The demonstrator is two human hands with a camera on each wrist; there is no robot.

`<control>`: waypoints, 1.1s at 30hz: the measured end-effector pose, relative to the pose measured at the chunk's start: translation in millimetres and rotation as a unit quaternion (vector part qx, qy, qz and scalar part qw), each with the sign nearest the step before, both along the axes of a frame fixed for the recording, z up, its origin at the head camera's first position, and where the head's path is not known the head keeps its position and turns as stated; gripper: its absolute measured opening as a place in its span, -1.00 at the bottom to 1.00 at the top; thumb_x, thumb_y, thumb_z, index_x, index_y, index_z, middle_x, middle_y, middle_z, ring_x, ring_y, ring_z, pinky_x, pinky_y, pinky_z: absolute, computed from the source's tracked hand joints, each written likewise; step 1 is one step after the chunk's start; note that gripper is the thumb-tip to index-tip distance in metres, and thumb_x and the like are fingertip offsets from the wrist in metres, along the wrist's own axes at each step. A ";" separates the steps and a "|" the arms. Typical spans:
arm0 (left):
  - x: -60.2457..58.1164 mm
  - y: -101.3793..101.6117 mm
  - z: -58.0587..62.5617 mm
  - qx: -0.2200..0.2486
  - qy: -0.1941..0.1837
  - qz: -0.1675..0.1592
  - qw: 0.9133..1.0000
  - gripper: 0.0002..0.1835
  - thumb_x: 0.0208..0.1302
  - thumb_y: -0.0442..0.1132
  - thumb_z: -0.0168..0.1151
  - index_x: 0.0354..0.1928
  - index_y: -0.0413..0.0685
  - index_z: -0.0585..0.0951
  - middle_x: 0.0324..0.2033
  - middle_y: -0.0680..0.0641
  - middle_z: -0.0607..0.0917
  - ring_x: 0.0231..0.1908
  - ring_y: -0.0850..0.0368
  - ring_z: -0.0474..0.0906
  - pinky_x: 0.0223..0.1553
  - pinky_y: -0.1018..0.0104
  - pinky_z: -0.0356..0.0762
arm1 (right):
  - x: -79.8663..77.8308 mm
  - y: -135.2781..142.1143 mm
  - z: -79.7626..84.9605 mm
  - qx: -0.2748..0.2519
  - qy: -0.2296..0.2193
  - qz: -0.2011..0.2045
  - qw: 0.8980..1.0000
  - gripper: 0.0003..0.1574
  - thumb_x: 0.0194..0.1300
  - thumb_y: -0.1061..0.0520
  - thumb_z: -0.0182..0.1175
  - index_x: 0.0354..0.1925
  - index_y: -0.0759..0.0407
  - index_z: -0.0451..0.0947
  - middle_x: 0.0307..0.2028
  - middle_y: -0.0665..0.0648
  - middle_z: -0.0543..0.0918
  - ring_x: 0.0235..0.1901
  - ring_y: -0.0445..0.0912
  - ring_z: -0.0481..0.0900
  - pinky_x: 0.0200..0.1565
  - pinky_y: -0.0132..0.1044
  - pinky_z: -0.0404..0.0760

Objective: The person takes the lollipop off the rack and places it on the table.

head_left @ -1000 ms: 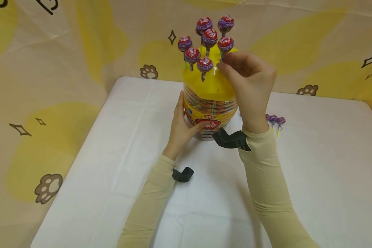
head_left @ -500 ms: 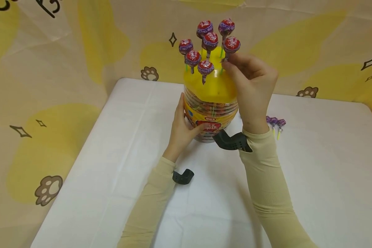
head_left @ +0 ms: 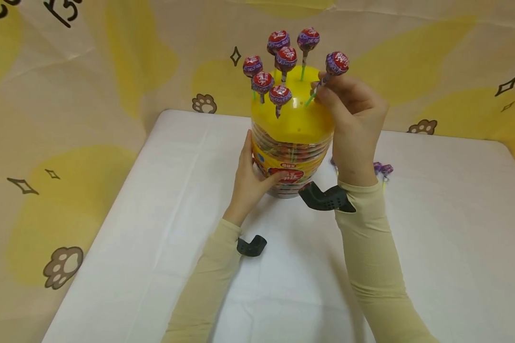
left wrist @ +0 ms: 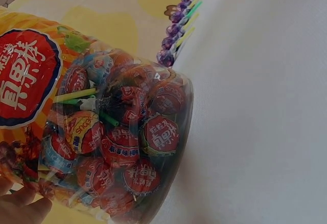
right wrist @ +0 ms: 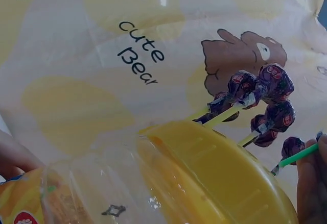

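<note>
A clear ribbed jar (head_left: 279, 139) with a yellow lid (head_left: 293, 123) stands tilted on the table, full of wrapped lollipops (left wrist: 120, 142) in the left wrist view. My left hand (head_left: 245, 190) grips its lower side, the thumb across the label. Several red-and-purple lollipops (head_left: 285, 58) stick up from the lid. Between thumb and fingers, my right hand (head_left: 358, 116) pinches another lollipop (head_left: 337, 63) just below its head. That one leans right; its green stick reaches the lid, but I cannot tell whether the tip is in a hole.
Several purple-wrapped lollipops (left wrist: 173, 30) lie in a row on the white table (head_left: 154, 228), right of the jar and partly hidden by my right arm in the head view. A patterned yellow backdrop (head_left: 133, 62) rises behind the table.
My right hand has moved slightly right, and the lollipop in it has gone from nearly upright to leaning right, showing more green stick. The left hand keeps its grip on the jar.
</note>
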State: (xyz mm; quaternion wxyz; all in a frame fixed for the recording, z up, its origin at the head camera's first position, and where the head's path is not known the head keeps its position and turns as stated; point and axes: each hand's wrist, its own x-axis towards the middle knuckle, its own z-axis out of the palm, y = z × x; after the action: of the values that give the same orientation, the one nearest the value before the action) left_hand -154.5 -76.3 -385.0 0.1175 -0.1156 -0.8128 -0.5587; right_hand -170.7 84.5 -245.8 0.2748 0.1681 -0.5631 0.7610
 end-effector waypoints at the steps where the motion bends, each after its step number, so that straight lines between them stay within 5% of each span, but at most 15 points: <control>1: 0.5 -0.4 -0.2 0.001 -0.001 0.000 1.000 0.14 0.08 -0.13 0.43 0.49 0.08 -0.21 0.42 -0.09 0.05 0.37 0.07 0.05 0.35 0.14 0.12 | 0.7 1.1 -0.8 -0.007 -0.009 0.007 1.000 -0.88 0.19 0.43 0.21 -0.31 0.36 0.68 -0.25 0.25 0.67 -0.21 0.10 0.60 0.01 -0.15 0.59; 5: 1.7 -2.0 -1.2 0.002 0.000 0.001 1.000 0.15 0.07 -0.13 0.43 0.49 0.08 -0.21 0.42 -0.10 0.06 0.37 0.07 0.05 0.35 0.13 0.12 | 2.8 6.2 -5.5 -0.041 -0.026 0.045 0.998 -0.85 0.19 0.47 0.18 -0.32 0.38 0.67 -0.25 0.26 0.65 -0.23 0.09 0.60 0.02 -0.17 0.59; 13: 1.0 -2.8 -1.6 0.004 -0.002 0.000 1.000 0.15 0.07 -0.13 0.44 0.49 0.06 -0.21 0.42 -0.09 0.05 0.38 0.08 0.03 0.35 0.11 0.11 | 5.8 16.1 -18.1 -0.077 0.012 0.106 0.991 -0.78 0.19 0.55 0.07 -0.32 0.45 0.65 -0.32 0.24 0.65 -0.27 0.08 0.57 -0.11 -0.24 0.60; 27: -0.9 -0.3 -1.2 0.002 0.007 -0.008 1.000 0.17 0.06 -0.12 0.44 0.49 0.06 -0.23 0.42 -0.10 0.04 0.37 0.08 0.04 0.35 0.16 0.12 | 16.7 42.2 -41.8 -0.085 0.016 0.095 0.992 -0.84 0.18 0.55 0.09 -0.26 0.59 0.58 -0.33 0.29 0.65 -0.28 0.07 0.55 -0.16 -0.21 0.64; 33: -1.4 -1.6 -2.2 0.004 0.020 -0.012 1.000 0.17 0.03 0.20 0.31 0.49 0.04 -0.22 0.42 -0.12 0.04 0.37 0.06 0.03 0.35 0.15 0.13 | 19.8 57.4 -51.7 -0.106 0.001 0.081 0.991 -0.88 0.17 0.53 0.14 -0.29 0.62 0.57 -0.32 0.34 0.63 -0.34 0.08 0.58 -0.21 -0.24 0.64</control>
State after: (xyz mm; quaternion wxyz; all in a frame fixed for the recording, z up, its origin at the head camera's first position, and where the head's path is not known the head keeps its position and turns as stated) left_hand -155.8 -77.8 -387.2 0.1273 -0.1357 -0.8069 -0.5606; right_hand -150.9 141.9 -297.5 0.2291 0.1834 -0.4639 0.8359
